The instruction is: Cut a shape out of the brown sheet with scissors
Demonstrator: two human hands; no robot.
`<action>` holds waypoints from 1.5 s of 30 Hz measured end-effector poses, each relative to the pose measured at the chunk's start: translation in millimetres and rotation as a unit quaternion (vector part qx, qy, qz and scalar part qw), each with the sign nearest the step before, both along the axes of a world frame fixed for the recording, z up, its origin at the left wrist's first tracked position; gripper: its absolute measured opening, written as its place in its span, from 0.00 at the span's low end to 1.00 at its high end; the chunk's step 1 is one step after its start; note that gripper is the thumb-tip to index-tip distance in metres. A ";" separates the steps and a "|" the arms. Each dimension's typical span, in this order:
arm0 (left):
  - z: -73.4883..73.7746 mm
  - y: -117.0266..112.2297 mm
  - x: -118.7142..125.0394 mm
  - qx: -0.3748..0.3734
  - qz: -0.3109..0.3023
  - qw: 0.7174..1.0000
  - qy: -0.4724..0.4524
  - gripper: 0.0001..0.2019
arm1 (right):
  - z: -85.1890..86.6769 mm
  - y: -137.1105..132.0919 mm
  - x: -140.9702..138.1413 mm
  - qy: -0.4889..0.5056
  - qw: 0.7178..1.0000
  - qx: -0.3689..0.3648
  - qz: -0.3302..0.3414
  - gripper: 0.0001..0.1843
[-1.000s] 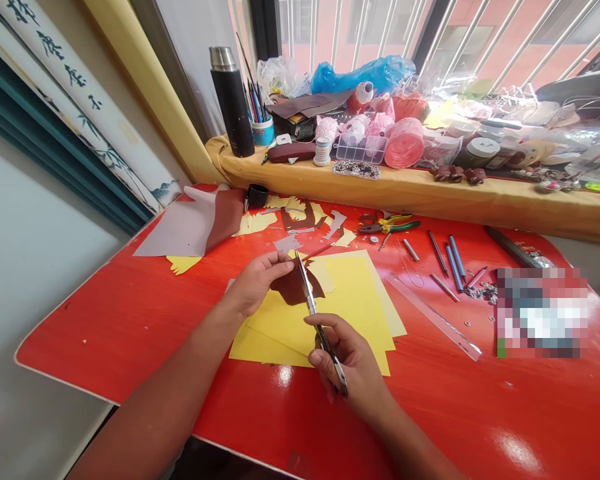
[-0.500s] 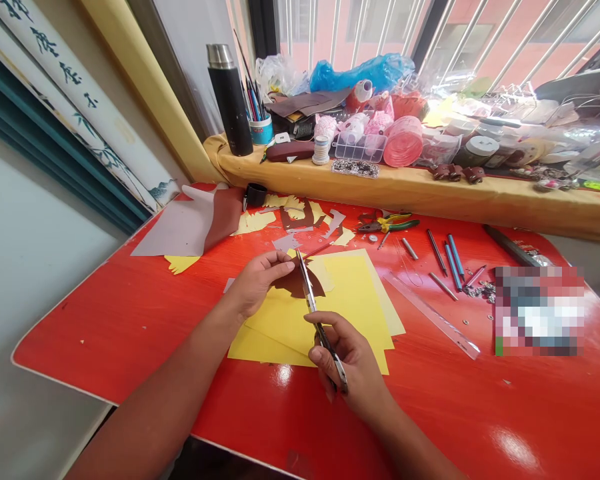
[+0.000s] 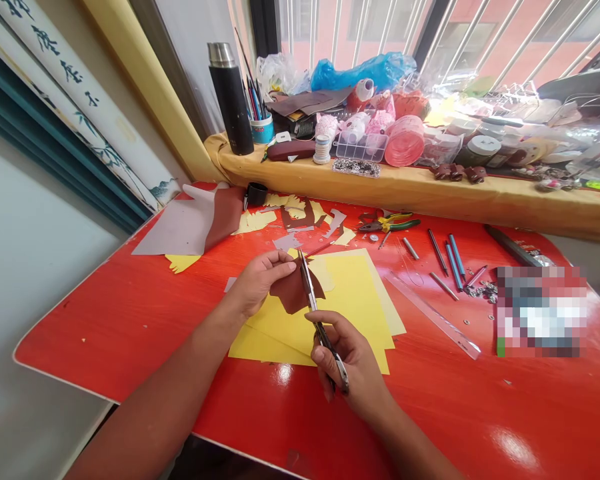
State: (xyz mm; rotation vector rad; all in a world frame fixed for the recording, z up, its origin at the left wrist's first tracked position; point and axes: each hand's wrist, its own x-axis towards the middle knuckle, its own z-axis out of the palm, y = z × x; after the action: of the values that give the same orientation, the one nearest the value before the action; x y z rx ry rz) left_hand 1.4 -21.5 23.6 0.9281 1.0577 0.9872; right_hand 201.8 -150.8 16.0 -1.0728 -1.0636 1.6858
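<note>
My left hand [image 3: 257, 283] pinches a small brown piece of sheet material [image 3: 293, 292] and holds it just above the yellow paper sheets [image 3: 353, 300] on the red table [image 3: 130, 320]. My right hand [image 3: 353, 363] has its fingers closed through the handles of a pair of scissors [image 3: 316, 313]. The blades point away from me and cross the brown piece at its right side. Both hands work over the middle of the table.
Brown, grey and yellow offcuts [image 3: 300, 217] lie behind the hands, with a grey-brown sheet [image 3: 190, 227] at the left. Pliers [image 3: 387, 224], several pens [image 3: 447, 257] and a clear ruler [image 3: 433, 315] lie at the right. A black flask [image 3: 231, 97] stands on the cluttered yellow sill [image 3: 410, 190].
The brown piece has turned slightly in my left hand and hangs a little lower. The scissors and my right hand have barely moved.
</note>
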 end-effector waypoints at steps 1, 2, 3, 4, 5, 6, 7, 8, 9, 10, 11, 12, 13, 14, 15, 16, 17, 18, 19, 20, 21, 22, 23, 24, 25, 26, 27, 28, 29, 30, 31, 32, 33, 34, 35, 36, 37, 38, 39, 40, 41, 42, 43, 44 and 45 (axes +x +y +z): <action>0.1 -0.1 0.2 -0.002 0.000 1.000 -0.001 0.21 | 0.1 0.1 0.1 0.000 1.000 0.000 0.000 0.34; 0.0 -0.2 0.4 -0.004 0.000 1.000 -0.003 0.20 | 0.1 0.1 0.1 -0.002 1.000 -0.002 0.000 0.34; -0.1 -0.1 0.5 -0.006 0.002 1.000 -0.003 0.20 | 0.0 0.1 0.1 -0.003 1.000 -0.004 0.001 0.34; -0.4 0.1 0.4 -0.008 0.004 1.000 -0.004 0.20 | -0.1 0.0 0.0 -0.004 1.000 -0.007 0.002 0.34; -0.8 0.3 0.3 -0.011 0.006 1.000 -0.004 0.20 | -0.3 0.0 -0.1 -0.004 1.000 -0.009 0.002 0.34; -1.2 0.6 0.0 -0.012 0.008 1.000 -0.004 0.20 | -0.4 -0.1 -0.2 -0.003 1.000 -0.012 0.001 0.33; -1.6 1.1 -0.5 -0.012 0.008 1.000 -0.003 0.20 | -0.5 -0.2 -0.2 -0.004 1.000 -0.014 0.001 0.33; -2.2 1.5 -0.9 -0.011 0.008 1.000 -0.003 0.20 | -0.4 -0.2 -0.1 -0.004 1.000 -0.016 0.001 0.32; -2.8 2.0 -1.5 -0.007 0.007 1.000 -0.003 0.19 | -0.3 -0.3 0.0 -0.005 1.000 -0.017 0.001 0.32; -3.4 2.5 -2.0 -0.003 0.007 1.000 -0.004 0.19 | 0.0 -0.3 0.3 -0.006 1.000 -0.018 0.000 0.32; -4.1 3.0 -2.5 0.002 0.006 1.000 -0.005 0.19 | 0.4 -0.3 0.5 -0.006 1.000 -0.018 -0.001 0.32; -4.8 3.4 -2.9 0.005 0.005 1.000 -0.006 0.18 | 0.8 -0.3 0.7 -0.007 1.000 -0.018 -0.002 0.32; -5.3 3.6 -3.3 0.007 0.004 1.000 -0.007 0.18 | 1.3 -0.2 0.9 -0.007 1.000 -0.018 -0.002 0.32; -5.8 3.8 -3.6 0.007 0.003 1.000 -0.007 0.18 | 1.7 -0.2 0.9 -0.008 1.000 -0.019 -0.001 0.32; -6.0 3.9 -3.8 0.006 0.002 1.000 -0.007 0.18 | 1.9 -0.2 0.8 -0.010 1.000 -0.020 0.001 0.32; -6.0 3.9 -4.1 0.004 0.000 1.000 -0.005 0.17 | 2.0 -0.2 0.7 -0.011 1.000 -0.020 0.004 0.32; -5.9 3.9 -4.3 0.001 -0.004 1.000 -0.003 0.17 | 1.8 -0.2 0.4 -0.012 1.000 -0.021 0.006 0.32; -5.7 3.9 -4.5 0.000 -0.007 1.000 -0.001 0.17 | 1.3 -0.2 0.2 -0.013 1.000 -0.022 0.008 0.32; -5.4 3.9 -4.8 -0.001 -0.010 1.000 0.002 0.16 | 0.6 -0.1 0.0 -0.012 1.000 -0.022 0.009 0.33; -5.2 4.0 -5.0 -0.001 -0.011 1.000 0.005 0.16 | -0.3 -0.1 -0.2 -0.012 1.000 -0.022 0.011 0.33; -5.0 4.3 -5.2 0.000 -0.010 1.000 0.007 0.16 | -1.3 0.0 -0.2 -0.010 1.000 -0.021 0.011 0.33; -4.9 4.6 -5.3 0.001 -0.008 1.000 0.009 0.16 | -2.2 0.2 -0.2 -0.008 1.000 -0.019 0.012 0.33; -5.0 5.0 -5.4 0.002 -0.006 1.000 0.010 0.16 | -3.0 0.4 -0.2 -0.006 1.000 -0.018 0.013 0.33; -5.2 5.5 -5.4 0.002 -0.005 1.000 0.011 0.16 | -3.5 0.5 -0.1 -0.004 1.000 -0.017 0.014 0.33; -5.5 6.0 -5.5 0.002 -0.003 1.000 0.013 0.17 | -3.8 0.7 0.0 -0.002 1.000 -0.016 0.014 0.33; -5.9 6.5 -5.7 0.002 -0.001 1.000 0.015 0.17 | -3.8 0.8 0.0 -0.002 1.000 -0.016 0.014 0.32; -6.3 6.9 -5.9 0.002 0.002 1.000 0.018 0.17 | -3.6 0.8 0.0 -0.001 1.000 -0.016 0.014 0.32; -6.7 7.2 -6.2 0.003 0.006 1.000 0.020 0.18 | -3.1 0.8 0.0 -0.001 1.000 -0.016 0.015 0.31; -7.0 7.3 -6.6 0.002 0.009 1.000 0.019 0.18 | -2.6 0.8 -0.1 -0.001 1.000 -0.016 0.014 0.31; -7.2 7.2 -7.1 0.000 0.009 1.000 0.016 0.18 | -2.1 0.9 -0.3 0.000 1.000 -0.017 0.013 0.30; -7.3 6.9 -7.5 -0.002 0.005 1.000 0.010 0.18 | -1.6 0.9 -0.4 0.001 1.000 -0.017 0.011 0.30; -7.2 6.6 -7.9 -0.005 -0.003 1.000 0.004 0.18 | -1.3 1.0 -0.4 0.001 1.000 -0.018 0.008 0.29; -7.0 6.1 -8.1 -0.009 -0.013 1.000 -0.003 0.19 | -1.1 1.1 -0.4 0.001 1.000 -0.018 0.005 0.29; -6.6 5.7 -8.2 -0.013 -0.024 1.000 -0.009 0.19 | -1.2 1.2 -0.3 0.002 1.000 -0.018 0.002 0.29; -6.3 5.3 -8.2 -0.016 -0.035 0.999 -0.012 0.20 | -1.4 1.3 -0.1 0.002 1.000 -0.018 0.000 0.30; -5.9 5.1 -8.0 -0.020 -0.041 0.999 -0.015 0.21 | -1.8 1.4 0.2 0.002 1.000 -0.017 -0.002 0.30; -5.5 5.0 -7.7 -0.022 -0.042 0.999 -0.018 0.22 | -2.2 1.4 0.5 0.003 1.000 -0.017 -0.004 0.30; -5.1 5.0 -7.3 -0.025 -0.036 0.999 -0.020 0.22 | -2.6 1.3 0.8 0.004 1.000 -0.016 -0.004 0.30; -4.7 5.2 -6.8 -0.026 -0.027 0.999 -0.022 0.23 | -3.0 1.2 1.1 0.005 1.000 -0.016 -0.003 0.30; -4.4 5.5 -6.3 -0.026 -0.016 0.999 -0.024 0.23 | -3.2 1.0 1.3 0.005 1.000 -0.015 -0.001 0.30; -4.0 5.7 -5.8 -0.026 -0.006 0.999 -0.025 0.23 | -3.3 0.8 1.4 0.004 1.000 -0.014 0.001 0.30; -3.5 5.9 -5.4 -0.026 -0.001 0.999 -0.026 0.23 | -3.3 0.5 1.4 0.003 1.000 -0.012 0.004 0.30; -2.9 6.1 -5.1 -0.026 0.001 0.999 -0.026 0.24 | -3.2 0.3 1.3 0.002 1.000 -0.010 0.006 0.30; -2.1 6.2 -4.9 -0.026 -0.001 0.999 -0.025 0.24 | -3.0 0.1 1.1 0.001 1.000 -0.008 0.007 0.30; -1.3 6.2 -4.8 -0.026 -0.005 0.999 -0.024 0.24 | -2.9 -0.1 0.9 0.000 1.000 -0.007 0.008 0.30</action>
State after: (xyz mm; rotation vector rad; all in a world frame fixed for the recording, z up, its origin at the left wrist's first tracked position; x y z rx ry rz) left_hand -3.3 -15.3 22.3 0.8627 1.0318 0.9655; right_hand 202.6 -150.9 13.1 -1.0761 -1.0640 1.7091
